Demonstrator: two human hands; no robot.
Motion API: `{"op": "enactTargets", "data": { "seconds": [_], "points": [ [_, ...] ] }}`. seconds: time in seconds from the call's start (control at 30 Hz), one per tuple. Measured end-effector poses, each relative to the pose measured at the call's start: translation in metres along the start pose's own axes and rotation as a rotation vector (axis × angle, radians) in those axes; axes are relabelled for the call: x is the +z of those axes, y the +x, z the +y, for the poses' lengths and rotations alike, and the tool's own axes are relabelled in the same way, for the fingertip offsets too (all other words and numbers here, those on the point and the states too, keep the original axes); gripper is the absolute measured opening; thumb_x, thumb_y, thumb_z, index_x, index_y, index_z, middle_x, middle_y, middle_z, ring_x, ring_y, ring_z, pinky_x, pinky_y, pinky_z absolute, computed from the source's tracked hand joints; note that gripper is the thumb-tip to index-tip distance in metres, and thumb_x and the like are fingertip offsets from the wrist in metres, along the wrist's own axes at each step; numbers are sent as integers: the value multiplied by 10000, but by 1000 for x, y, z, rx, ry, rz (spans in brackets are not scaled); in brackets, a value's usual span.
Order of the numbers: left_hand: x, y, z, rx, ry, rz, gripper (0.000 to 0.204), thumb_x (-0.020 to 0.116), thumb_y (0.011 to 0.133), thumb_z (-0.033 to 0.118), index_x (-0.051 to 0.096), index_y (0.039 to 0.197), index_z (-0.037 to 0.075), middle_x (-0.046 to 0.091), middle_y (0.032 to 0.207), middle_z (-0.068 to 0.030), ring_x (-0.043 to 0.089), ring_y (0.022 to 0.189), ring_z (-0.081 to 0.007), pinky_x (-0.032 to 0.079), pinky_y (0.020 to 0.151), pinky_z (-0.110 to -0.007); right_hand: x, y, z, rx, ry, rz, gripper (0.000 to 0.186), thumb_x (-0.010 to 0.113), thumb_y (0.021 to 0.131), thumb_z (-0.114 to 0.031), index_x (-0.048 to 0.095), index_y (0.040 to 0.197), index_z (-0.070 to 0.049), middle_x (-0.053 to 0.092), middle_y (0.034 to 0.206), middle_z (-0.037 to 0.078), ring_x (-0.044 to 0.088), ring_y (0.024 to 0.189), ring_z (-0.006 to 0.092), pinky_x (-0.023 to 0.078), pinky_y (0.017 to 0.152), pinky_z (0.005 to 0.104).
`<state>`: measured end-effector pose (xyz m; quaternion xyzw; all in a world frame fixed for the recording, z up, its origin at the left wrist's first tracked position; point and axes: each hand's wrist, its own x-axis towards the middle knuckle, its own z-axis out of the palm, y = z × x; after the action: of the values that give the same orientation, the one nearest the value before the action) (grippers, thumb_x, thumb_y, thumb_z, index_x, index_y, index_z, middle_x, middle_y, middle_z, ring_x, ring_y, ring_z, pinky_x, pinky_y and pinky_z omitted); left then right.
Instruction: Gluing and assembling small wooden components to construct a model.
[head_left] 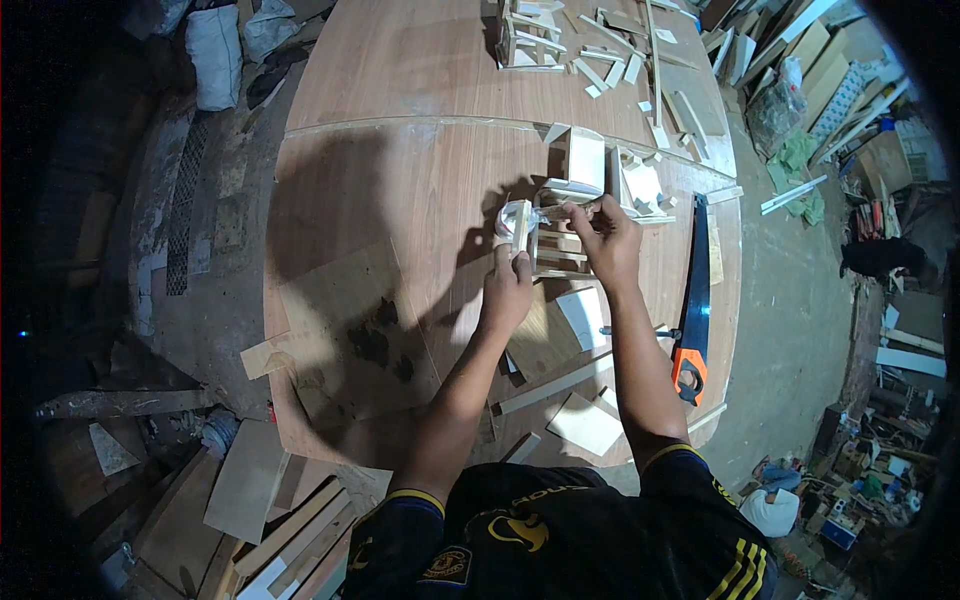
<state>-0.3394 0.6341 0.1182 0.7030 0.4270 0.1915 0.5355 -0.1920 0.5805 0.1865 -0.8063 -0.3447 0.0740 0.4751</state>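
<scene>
My left hand (508,288) is closed on the lower end of a short wooden strip (522,230), which stands nearly upright in the picture. Just behind that strip sits a small round white thing (504,216), maybe a cup or pot, partly hidden. My right hand (612,240) pinches a thin, light stick-like piece (555,212), whose tip reaches toward the strip. Between the hands is a small slatted wooden frame (563,255) on the table. Beyond my right fingers stands a boxy pale wooden piece (585,160).
On the table (450,180), a handsaw (697,290) with an orange handle lies right of my forearm. Flat wood pieces (585,424) lie near my body. A second slatted frame (532,40) and several offcuts (610,70) are at the far side. A stained board (350,330) lies left.
</scene>
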Motion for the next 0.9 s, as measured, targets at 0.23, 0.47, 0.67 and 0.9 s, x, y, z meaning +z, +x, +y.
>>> {"op": "enactTargets", "data": {
  "seconds": [0.23, 0.47, 0.67, 0.9],
  "points": [
    [10, -2, 0, 26, 55, -12, 254, 423, 950, 190, 412, 1130, 11, 598, 781, -308, 582, 754, -495, 445, 632, -570, -7, 1, -25, 48, -136, 4, 299, 695, 856, -190, 524, 704, 3, 608, 581, 68, 544, 541, 63, 403, 487, 235],
    [10, -6, -2, 27, 106, 31, 218, 440, 942, 169, 424, 1081, 1, 601, 772, -304, 591, 735, -483, 450, 604, -555, -7, 3, -20, 64, -26, 130, 326, 697, 857, -201, 512, 667, -11, 497, 534, 6, 405, 523, 45, 329, 468, 236],
    [6, -6, -3, -24, 141, 32, 217, 443, 938, 163, 432, 1071, -8, 606, 758, -295, 595, 722, -478, 457, 601, -555, -11, 4, -23, 58, -41, 171, 356, 717, 827, -219, 501, 651, 3, 518, 514, 68, 430, 486, 84, 380, 467, 265],
    [2, -11, -4, -42, 129, 127, 246, 437, 939, 168, 437, 1110, -9, 611, 788, -303, 596, 748, -482, 470, 615, -542, -16, 6, -30, 81, 23, 176, 339, 712, 830, -215, 519, 659, 5, 555, 526, 67, 480, 494, 80, 385, 469, 253]
  ]
}}
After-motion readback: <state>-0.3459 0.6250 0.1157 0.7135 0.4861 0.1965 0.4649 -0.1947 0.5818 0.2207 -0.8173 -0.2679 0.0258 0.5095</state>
